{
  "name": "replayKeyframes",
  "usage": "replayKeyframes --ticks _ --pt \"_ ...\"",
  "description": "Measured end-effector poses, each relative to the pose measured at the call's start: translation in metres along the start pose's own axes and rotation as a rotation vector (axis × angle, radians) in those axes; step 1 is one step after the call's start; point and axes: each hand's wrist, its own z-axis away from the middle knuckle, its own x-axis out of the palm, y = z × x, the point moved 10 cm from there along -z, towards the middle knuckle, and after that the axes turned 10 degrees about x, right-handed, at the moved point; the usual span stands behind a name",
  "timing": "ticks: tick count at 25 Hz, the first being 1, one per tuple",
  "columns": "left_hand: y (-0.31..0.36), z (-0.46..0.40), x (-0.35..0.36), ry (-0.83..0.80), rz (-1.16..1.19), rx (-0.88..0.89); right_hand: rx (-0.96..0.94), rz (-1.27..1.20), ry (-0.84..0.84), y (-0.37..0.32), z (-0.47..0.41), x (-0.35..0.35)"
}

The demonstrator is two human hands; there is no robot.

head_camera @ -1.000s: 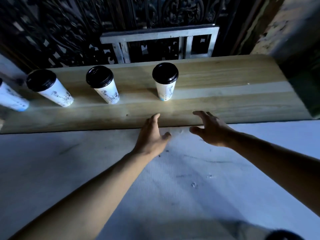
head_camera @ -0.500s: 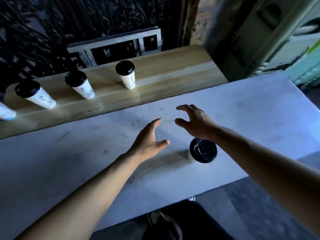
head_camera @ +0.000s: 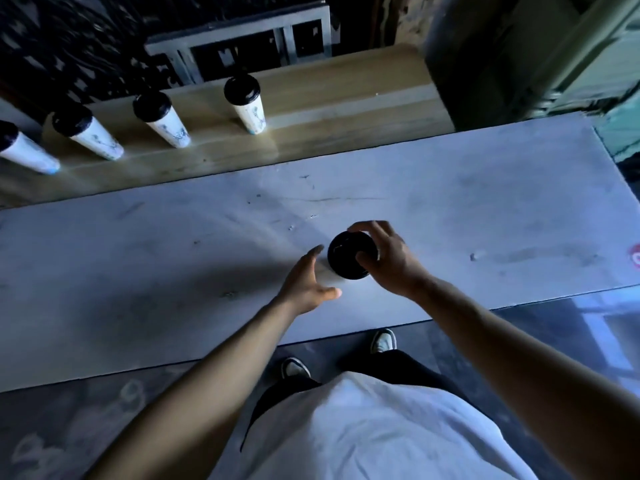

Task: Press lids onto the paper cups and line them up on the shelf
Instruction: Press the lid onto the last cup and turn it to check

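Note:
A white paper cup with a black lid (head_camera: 348, 259) stands on the pale table (head_camera: 173, 258) in front of me. My right hand (head_camera: 388, 261) wraps its fingers around the lid from the right. Just left of the cup, my left hand (head_camera: 306, 284) is spread open beside its wall; whether it touches is unclear. On the wooden shelf (head_camera: 346, 95) behind the table stand several lidded cups in a row: one at the right end (head_camera: 247, 105), one in the middle (head_camera: 162, 121), one further left (head_camera: 86, 133) and one at the frame's left edge (head_camera: 24, 150).
A grey metal frame (head_camera: 239, 39) leans against dark ornate panels behind the shelf. A dark pillar (head_camera: 460, 64) closes off the shelf's right end. The table's near edge runs just above my shoes (head_camera: 382, 341) on the floor.
The view swung down from the shelf to the table. Both hands drew back from the shelf; the right hand closed on the lidded cup and the left came beside it.

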Motion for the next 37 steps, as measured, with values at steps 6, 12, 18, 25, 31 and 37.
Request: replayKeyframes --ticks 6,12,18,25,31,37 --pt "0.017 -0.005 0.028 0.184 0.130 -0.081 -0.008 -0.018 -0.142 0.020 -0.007 0.002" --pt "0.029 0.009 0.013 0.199 0.159 -0.068 0.051 -0.173 -0.147 0.012 -0.022 -0.016" --pt "0.060 0.031 -0.031 0.341 0.322 0.013 0.141 -0.561 -0.233 -0.012 -0.026 -0.022" --pt "0.053 0.038 -0.044 0.264 0.467 -0.117 0.263 -0.629 -0.218 -0.009 -0.031 -0.014" --pt "0.056 0.039 -0.042 0.173 0.511 -0.147 0.333 -0.729 -0.205 -0.008 -0.031 -0.005" --pt "0.073 0.041 -0.038 0.089 0.323 -0.079 0.331 -0.527 -0.213 -0.018 -0.034 -0.007"
